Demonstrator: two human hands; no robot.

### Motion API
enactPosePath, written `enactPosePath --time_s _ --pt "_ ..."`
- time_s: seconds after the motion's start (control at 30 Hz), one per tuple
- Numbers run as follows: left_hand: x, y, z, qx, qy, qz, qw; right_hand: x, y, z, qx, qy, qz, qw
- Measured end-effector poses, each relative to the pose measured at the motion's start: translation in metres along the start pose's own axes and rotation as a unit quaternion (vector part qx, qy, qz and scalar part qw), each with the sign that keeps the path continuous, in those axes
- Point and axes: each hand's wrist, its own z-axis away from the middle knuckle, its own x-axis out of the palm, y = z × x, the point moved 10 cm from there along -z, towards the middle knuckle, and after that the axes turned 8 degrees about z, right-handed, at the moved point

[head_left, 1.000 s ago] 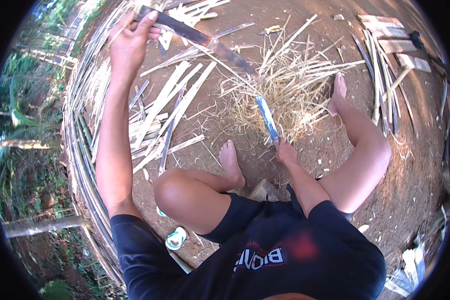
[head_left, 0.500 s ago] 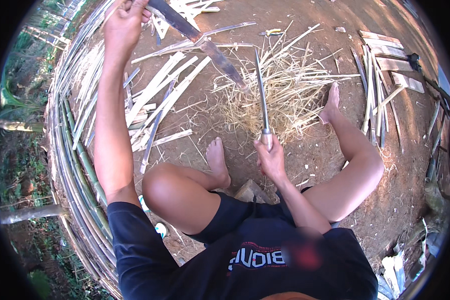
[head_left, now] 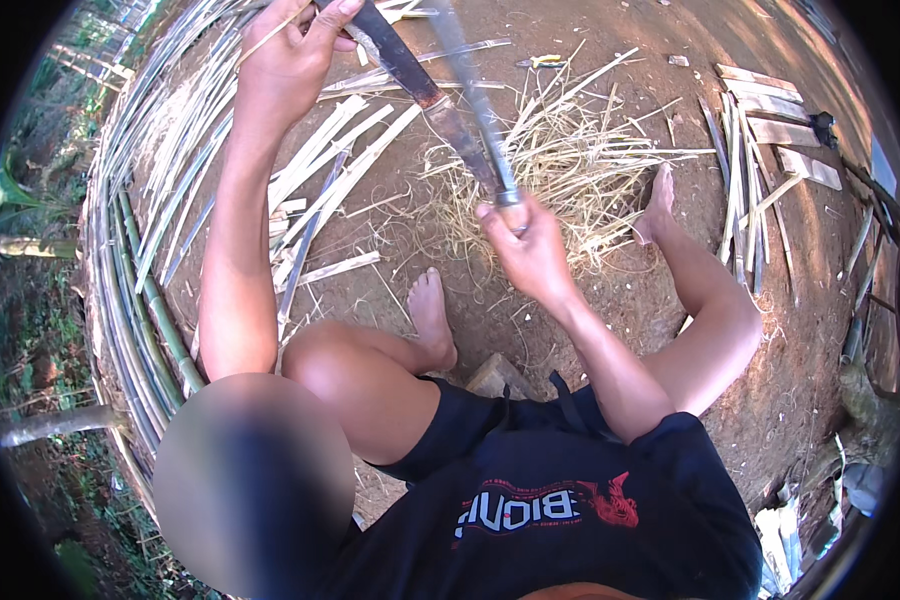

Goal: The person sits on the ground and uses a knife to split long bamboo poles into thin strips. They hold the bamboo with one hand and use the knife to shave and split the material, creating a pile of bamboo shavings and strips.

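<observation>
We counted two bare hands: one left hand and one right hand. We recorded one long dark-bladed chopping knife and one dark flat bamboo slat. Two bare feet showed on the soil. We noted one heap of pale straw-like shavings. The split bamboo strips were too many to count.

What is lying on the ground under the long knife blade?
Under the knife lies a heap of thin bamboo shavings on bare soil. The blade and right hand cover part of the heap.
</observation>
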Motion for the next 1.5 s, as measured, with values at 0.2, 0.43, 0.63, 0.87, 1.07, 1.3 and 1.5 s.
enactPosePath --time_s 0.2,0.43,0.63,0.87,1.07,1.3,1.5 --pt "-0.002 0.003 0.012 -0.026 -0.011 -0.052 0.998 -0.013 -0.025 0.016 -0.036 -0.006 -0.053 0.998" --pt "0.012 0.011 0.024 0.013 -0.050 -0.096 0.994 -0.017 -0.009 0.016 0.078 -0.093 -0.012 0.992" --pt "0.014 0.017 0.025 0.047 -0.038 -0.071 0.996 -0.016 -0.007 0.017 0.047 -0.058 0.005 0.997" --pt "0.023 0.031 0.029 0.024 -0.026 -0.048 0.998 -0.028 -0.028 0.028 -0.028 0.013 -0.028 0.999" --pt "0.020 0.040 0.030 0.069 0.021 -0.011 0.997 -0.023 -0.003 0.013 0.034 -0.055 0.064 0.996" --pt "0.023 0.048 0.028 0.060 -0.022 -0.036 0.997 -0.015 0.025 0.016 0.113 -0.089 0.097 0.985" --pt "0.022 0.025 0.030 -0.008 -0.044 -0.017 0.999 -0.015 0.001 0.024 0.021 -0.012 0.107 0.994"
